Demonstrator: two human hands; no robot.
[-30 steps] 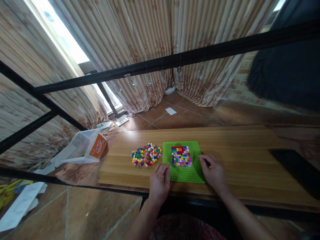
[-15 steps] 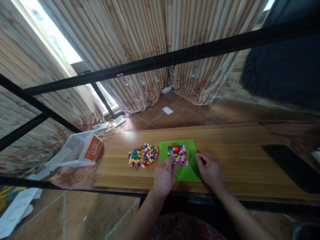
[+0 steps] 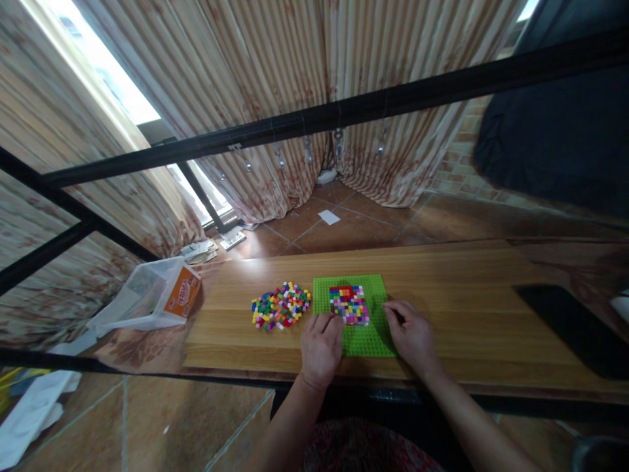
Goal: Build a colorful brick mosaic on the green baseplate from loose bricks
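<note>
A green studded baseplate (image 3: 371,341) lies on the wooden tabletop. On it sits a square block of small multicoloured building bricks (image 3: 350,305), with red and orange ones at its far side. My left hand (image 3: 321,349) is closed with curled fingers over the plate's near left part, its fingertips beside the block's near left corner. What those fingers hold, if anything, is hidden. At the plate's right edge rests my right hand (image 3: 410,334), thumb and forefinger drawn together, the other fingers curled. I cannot make out anything between them.
A loose pile of colourful bricks (image 3: 281,306) is left of the plate on the wooden table (image 3: 466,295). Farther left, a clear plastic bin (image 3: 147,295) with an orange label lies tipped over. A dark flat object (image 3: 572,328) is at the right. A black bar (image 3: 295,128) crosses beyond the table.
My left hand has drawn back slightly towards me and left, uncovering more of the block's near left corner. The right hand stays where it was.
</note>
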